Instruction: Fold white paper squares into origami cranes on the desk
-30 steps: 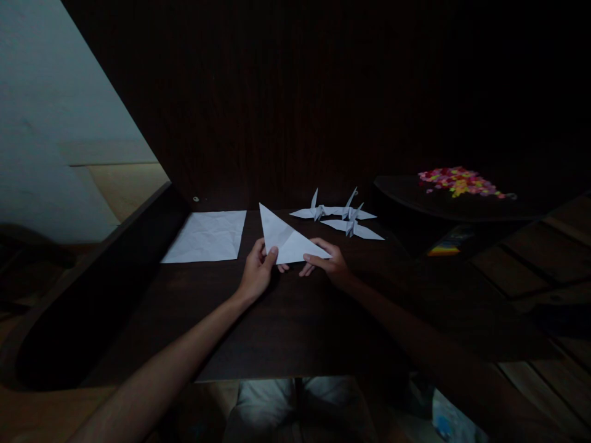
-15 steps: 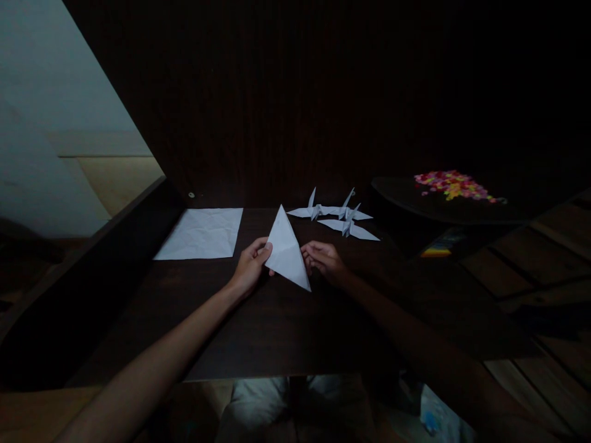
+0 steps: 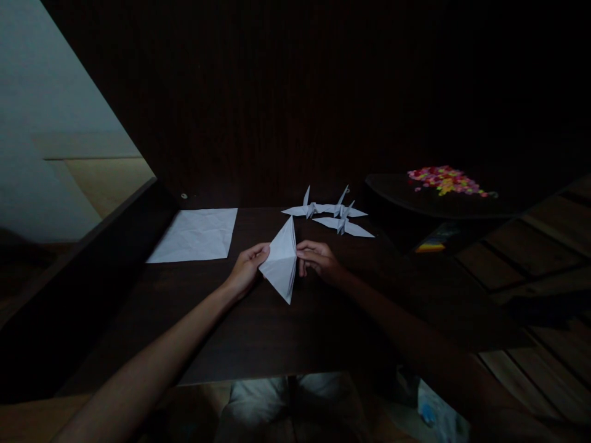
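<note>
A folded white sheet of paper is held above the dark desk, its layers fanned slightly along the right edge. My left hand pinches its left corner, thumb on top. At the right edge, the fingers of my right hand are closed on the layers. Beyond the hands sit three white paper cranes, with wings spread and close together. To the left, a flat creased sheet of white paper lies on the desk.
A dark rounded shelf at the right bears a heap of small pink, red and yellow pieces. A dark panel rises behind the desk. A raised side board borders the left.
The folded paper has turned so its lower point swings left and its layered right edge shows. My right fingers have come onto that edge. The view has shifted slightly.
</note>
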Demonstrator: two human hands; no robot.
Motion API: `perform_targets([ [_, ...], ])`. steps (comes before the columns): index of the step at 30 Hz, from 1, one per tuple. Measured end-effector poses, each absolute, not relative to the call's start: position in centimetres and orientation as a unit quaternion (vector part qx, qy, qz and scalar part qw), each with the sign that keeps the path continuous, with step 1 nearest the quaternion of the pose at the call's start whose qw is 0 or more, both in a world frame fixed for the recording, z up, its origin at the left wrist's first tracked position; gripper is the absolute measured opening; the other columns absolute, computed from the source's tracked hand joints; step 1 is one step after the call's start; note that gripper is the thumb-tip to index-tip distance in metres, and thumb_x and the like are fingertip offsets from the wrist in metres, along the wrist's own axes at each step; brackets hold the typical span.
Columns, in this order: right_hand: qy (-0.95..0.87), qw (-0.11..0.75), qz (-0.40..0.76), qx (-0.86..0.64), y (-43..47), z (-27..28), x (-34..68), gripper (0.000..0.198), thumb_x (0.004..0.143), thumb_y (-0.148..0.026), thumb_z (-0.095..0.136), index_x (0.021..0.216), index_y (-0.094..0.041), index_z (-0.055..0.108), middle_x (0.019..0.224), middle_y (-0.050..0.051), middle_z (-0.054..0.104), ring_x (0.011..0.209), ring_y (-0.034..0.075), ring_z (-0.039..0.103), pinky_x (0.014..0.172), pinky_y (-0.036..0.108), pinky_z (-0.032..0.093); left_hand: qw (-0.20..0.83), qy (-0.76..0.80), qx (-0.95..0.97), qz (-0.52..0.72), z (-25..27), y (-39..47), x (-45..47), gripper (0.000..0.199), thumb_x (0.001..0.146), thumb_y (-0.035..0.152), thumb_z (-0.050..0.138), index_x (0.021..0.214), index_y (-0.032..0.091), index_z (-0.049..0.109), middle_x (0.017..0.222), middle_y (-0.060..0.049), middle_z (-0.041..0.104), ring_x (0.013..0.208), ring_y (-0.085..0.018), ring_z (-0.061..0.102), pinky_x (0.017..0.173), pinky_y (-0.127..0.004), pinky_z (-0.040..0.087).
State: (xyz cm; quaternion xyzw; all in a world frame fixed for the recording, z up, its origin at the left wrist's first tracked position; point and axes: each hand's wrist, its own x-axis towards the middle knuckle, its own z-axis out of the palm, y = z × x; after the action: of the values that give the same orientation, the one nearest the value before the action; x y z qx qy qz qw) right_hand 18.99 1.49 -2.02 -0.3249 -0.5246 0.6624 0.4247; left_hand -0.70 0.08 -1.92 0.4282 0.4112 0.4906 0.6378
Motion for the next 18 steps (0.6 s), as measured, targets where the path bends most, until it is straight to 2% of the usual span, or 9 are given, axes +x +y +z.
perform_targets([
  [4,-0.517,0.420,0.673,-0.322,1.7,-2.3,18.9,0.019,0.066,-0.029,0.068,0.077,-0.015,0.061,0.048,-0.003,0.059,0.038,0.013,0.057,0.037,0.021,0.043,0.647,0.405,0.429,0.483,-1.9,0.0,-0.7,0.046,0.067,0.043,0.076,0.101,0.012,0.070,0.064,-0.002,0.064,0.056,-0.013,0.056,0.058,-0.024,0.043],
  [9,-0.515,0.417,0.670,-0.334,2.0,-2.8,18.8,0.015,0.062,-0.025,0.067,0.071,-0.015,0.060,0.050,-0.003,0.060,0.039,0.013,0.057,0.037,0.021,0.044,0.633,0.403,0.448,0.487,-1.6,0.0,-0.8,0.048,0.068,0.043,0.076,0.103,0.012,0.071,0.079,-0.006,0.071,0.073,-0.019,0.063,0.065,-0.025,0.044],
  [15,-0.518,0.426,0.658,-0.343,2.1,-3.0,18.7,0.017,0.065,-0.031,0.067,0.067,-0.015,0.059,0.050,-0.001,0.061,0.039,0.012,0.056,0.037,0.021,0.044,0.607,0.412,0.480,0.481,-1.6,0.0,-0.7,0.043,0.071,0.042,0.073,0.103,0.013,0.072,0.083,-0.006,0.072,0.076,-0.019,0.063,0.068,-0.026,0.045],
  [18,-0.512,0.452,0.638,-0.356,2.2,-3.2,18.6,0.021,0.066,-0.034,0.067,0.064,-0.016,0.058,0.047,-0.003,0.057,0.037,0.010,0.053,0.036,0.020,0.042,0.602,0.414,0.488,0.477,-1.6,0.0,-0.6,0.039,0.073,0.039,0.071,0.104,0.014,0.071,0.079,-0.005,0.071,0.072,-0.017,0.062,0.063,-0.025,0.045],
])
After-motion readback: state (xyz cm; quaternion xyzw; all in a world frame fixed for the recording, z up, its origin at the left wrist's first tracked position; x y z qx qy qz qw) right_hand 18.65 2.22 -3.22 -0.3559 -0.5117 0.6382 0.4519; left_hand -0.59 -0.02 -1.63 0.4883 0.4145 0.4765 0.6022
